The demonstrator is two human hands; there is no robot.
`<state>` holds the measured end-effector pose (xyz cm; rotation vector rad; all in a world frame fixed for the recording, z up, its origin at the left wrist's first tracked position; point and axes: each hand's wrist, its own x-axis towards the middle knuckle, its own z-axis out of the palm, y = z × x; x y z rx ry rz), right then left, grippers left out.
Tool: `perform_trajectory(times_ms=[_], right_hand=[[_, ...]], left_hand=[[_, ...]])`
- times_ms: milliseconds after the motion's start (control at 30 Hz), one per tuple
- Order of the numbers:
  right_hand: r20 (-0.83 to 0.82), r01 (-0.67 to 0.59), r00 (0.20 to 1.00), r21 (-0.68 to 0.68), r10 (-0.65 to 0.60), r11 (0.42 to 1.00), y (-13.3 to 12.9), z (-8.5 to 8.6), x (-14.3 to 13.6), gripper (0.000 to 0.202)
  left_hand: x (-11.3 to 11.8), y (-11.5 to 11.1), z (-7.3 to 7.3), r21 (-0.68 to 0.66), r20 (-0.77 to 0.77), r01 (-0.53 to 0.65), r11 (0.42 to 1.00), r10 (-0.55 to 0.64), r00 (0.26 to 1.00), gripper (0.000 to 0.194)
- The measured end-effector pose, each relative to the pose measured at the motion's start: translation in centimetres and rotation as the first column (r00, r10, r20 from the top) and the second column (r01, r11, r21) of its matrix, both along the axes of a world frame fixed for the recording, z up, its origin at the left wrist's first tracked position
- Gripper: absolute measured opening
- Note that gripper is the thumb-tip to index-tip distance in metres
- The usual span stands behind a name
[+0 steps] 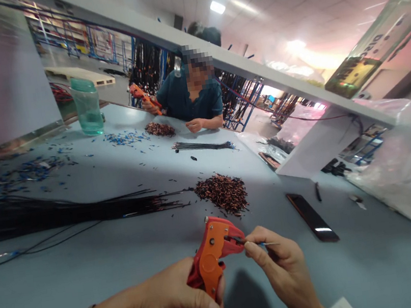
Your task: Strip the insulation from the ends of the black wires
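An orange and red wire stripper (210, 256) is gripped by my left hand (185, 293), its jaws pointing up and to the right. My right hand (281, 261) pinches a short thin wire (268, 243) with a blue part on it, one end of which lies at the stripper's jaws. Behind the tool is a pile of small copper and black pieces (222, 194). A long bundle of black wires (63, 214) stretches across the left side, its tips close to that pile.
A person (192, 91) sits across the table (148, 260), holding another orange tool. A black phone (313, 217) lies at right. Further back are a green tumbler (87, 107), scattered blue pieces (38, 168) and a small wire bundle (204, 145). Plastic bags (404, 170) sit at far right.
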<state>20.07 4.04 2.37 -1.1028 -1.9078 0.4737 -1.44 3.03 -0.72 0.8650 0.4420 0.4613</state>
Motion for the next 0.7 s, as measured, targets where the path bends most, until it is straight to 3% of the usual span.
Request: perform_trajectory(times_ms=[200, 433, 700], right_hand=[[-0.011, -0.06, 0.998, -0.02, 0.06, 0.998, 0.11, 0.64, 0.32, 0.016], [-0.017, -0.063, 0.998, -0.038, 0.062, 0.997, 0.03, 0.67, 0.37, 0.017], [0.034, -0.031, 0.999, 0.033, 0.03, 0.999, 0.08, 0.73, 0.09, 0.015]], left_hand=[[0.12, 0.22, 0.05, -0.004, 0.016, 0.062, 0.998, -0.062, 0.998, 0.014], [0.41, -0.1, 0.27, 0.022, -0.107, 0.019, 1.0, -0.016, 0.994, 0.01], [0.63, -0.32, 0.18, 0.039, -0.074, -0.044, 0.998, 0.046, 0.996, 0.014]])
